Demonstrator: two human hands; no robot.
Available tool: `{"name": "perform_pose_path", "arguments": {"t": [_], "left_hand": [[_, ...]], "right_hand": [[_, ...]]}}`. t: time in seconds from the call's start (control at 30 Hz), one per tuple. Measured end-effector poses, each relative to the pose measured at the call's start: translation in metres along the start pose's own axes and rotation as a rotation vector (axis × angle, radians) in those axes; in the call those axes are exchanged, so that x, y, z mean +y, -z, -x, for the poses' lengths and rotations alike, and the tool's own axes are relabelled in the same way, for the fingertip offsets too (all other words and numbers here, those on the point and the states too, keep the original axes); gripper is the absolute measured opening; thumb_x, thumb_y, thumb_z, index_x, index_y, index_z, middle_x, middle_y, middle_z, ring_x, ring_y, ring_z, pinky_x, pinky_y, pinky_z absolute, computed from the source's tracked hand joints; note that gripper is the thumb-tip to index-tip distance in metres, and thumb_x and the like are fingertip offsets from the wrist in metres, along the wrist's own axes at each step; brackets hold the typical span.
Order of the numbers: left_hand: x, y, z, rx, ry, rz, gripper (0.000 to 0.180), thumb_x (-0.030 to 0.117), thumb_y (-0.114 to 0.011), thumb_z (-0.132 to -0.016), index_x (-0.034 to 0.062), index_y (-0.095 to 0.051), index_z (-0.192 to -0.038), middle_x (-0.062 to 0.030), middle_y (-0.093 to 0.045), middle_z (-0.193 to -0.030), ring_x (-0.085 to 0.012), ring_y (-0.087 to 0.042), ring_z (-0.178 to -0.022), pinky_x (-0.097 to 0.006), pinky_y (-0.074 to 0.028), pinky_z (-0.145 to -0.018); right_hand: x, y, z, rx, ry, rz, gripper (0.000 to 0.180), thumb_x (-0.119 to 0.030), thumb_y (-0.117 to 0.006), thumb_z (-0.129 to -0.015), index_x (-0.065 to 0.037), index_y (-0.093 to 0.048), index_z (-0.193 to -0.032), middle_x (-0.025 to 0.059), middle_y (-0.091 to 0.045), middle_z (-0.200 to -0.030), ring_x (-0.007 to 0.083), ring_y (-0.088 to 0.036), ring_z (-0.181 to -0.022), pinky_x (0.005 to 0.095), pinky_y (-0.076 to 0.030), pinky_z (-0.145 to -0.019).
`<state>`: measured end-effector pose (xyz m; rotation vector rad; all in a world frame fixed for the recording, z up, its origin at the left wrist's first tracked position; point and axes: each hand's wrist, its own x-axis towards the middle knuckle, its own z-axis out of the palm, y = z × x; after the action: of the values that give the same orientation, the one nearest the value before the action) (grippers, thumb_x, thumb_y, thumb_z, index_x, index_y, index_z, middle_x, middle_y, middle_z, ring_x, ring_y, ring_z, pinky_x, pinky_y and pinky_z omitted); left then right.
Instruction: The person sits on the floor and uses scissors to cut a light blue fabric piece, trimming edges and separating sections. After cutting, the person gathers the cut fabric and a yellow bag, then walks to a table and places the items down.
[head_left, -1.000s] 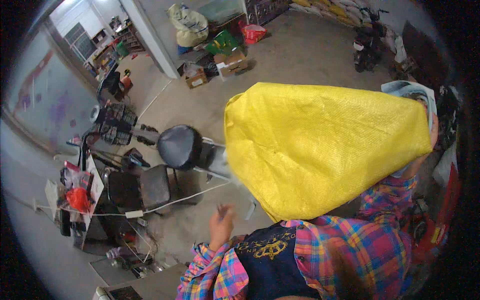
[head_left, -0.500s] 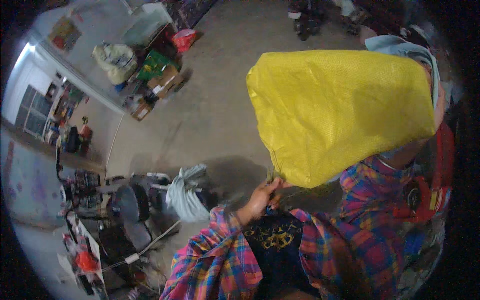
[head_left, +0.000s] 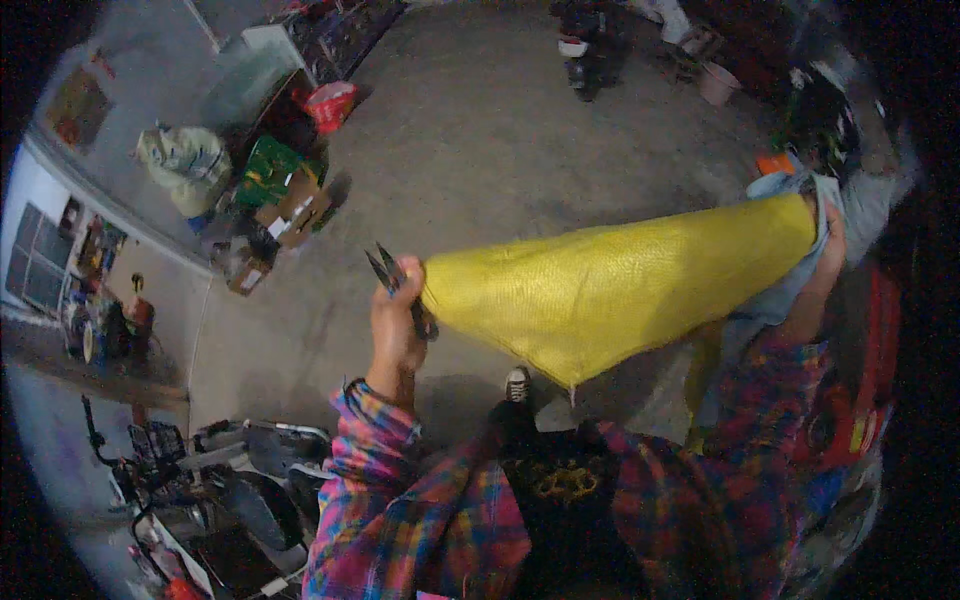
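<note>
A yellow woven sack (head_left: 600, 290) stretches between my two hands, held up off the floor with its lower edge sagging to a point. At its left corner, my left hand (head_left: 398, 325) is closed around a pair of scissors (head_left: 384, 270), blades pointing up and apart, and pinches the sack too. My right hand (head_left: 832, 250) grips the sack's right end, where a light-blue cloth (head_left: 780, 190) is bunched around it. Part of that hand is hidden by the cloth.
On the left stand a parked scooter (head_left: 260, 500), cardboard boxes (head_left: 295, 205), a green crate (head_left: 270, 170) and a stuffed pale sack (head_left: 185, 165). A red basket (head_left: 330, 105) lies farther back. Something red (head_left: 875, 350) stands close on my right. My shoe (head_left: 517, 385) shows below the sack.
My left hand has moved up and left, pulling the yellow sack from a broad hanging shape into a long narrow one. The scissors now show plainly. My view has shifted.
</note>
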<state>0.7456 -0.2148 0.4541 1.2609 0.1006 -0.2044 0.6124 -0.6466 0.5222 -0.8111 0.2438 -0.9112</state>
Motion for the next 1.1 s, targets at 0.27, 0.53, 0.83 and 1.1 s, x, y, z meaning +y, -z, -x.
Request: {"name": "perform_pose_path", "arguments": {"t": [0.27,0.53,0.83,1.1], "left_hand": [[0.098,0.026,-0.123,0.076,-0.275,0.02,0.013,0.017,-0.049,-0.082,0.0081,-0.051,-0.091,0.0026,-0.05,-0.073,-0.0054,-0.046,-0.058,-0.019,-0.033,-0.044],[0.132,0.138,-0.173,0.394,-0.414,0.119,0.018,0.012,-0.051,-0.08,0.0056,-0.05,-0.097,0.0024,-0.048,-0.077,-0.0056,-0.045,-0.06,-0.019,-0.035,-0.048],[0.07,0.208,-0.179,0.798,-0.521,0.104,0.018,0.01,-0.051,-0.079,0.0051,-0.051,-0.096,0.0018,-0.05,-0.07,-0.0054,-0.045,-0.048,-0.018,-0.035,-0.038],[-0.001,0.292,-0.138,1.067,-0.634,0.09,0.022,0.014,-0.054,-0.076,0.0041,-0.053,-0.096,0.0012,-0.049,-0.076,-0.0062,-0.042,-0.051,-0.018,-0.034,-0.043]], "right_hand": [[0.114,-0.116,-0.095,-0.087,-0.217,0.049,0.033,-0.03,-0.04,-0.081,-0.003,-0.054,-0.096,0.013,-0.056,-0.097,0.0257,-0.053,-0.091,0.0361,-0.041,-0.081],[0.329,-0.254,-0.154,-0.365,-0.653,0.101,0.033,-0.029,-0.041,-0.081,-0.003,-0.054,-0.096,0.013,-0.056,-0.097,0.0256,-0.053,-0.09,0.0359,-0.041,-0.08],[0.581,-0.294,-0.097,-0.699,-1.028,-0.07,0.028,-0.024,-0.044,-0.081,-0.002,-0.053,-0.096,0.0112,-0.057,-0.095,0.0254,-0.054,-0.087,0.0352,-0.043,-0.077],[0.653,-0.292,0.044,-0.904,-1.059,-0.009,0.023,-0.029,-0.05,-0.081,-0.006,-0.05,-0.079,0.0005,-0.046,-0.061,0.0097,-0.045,-0.051,0.0206,-0.034,-0.044]]}}
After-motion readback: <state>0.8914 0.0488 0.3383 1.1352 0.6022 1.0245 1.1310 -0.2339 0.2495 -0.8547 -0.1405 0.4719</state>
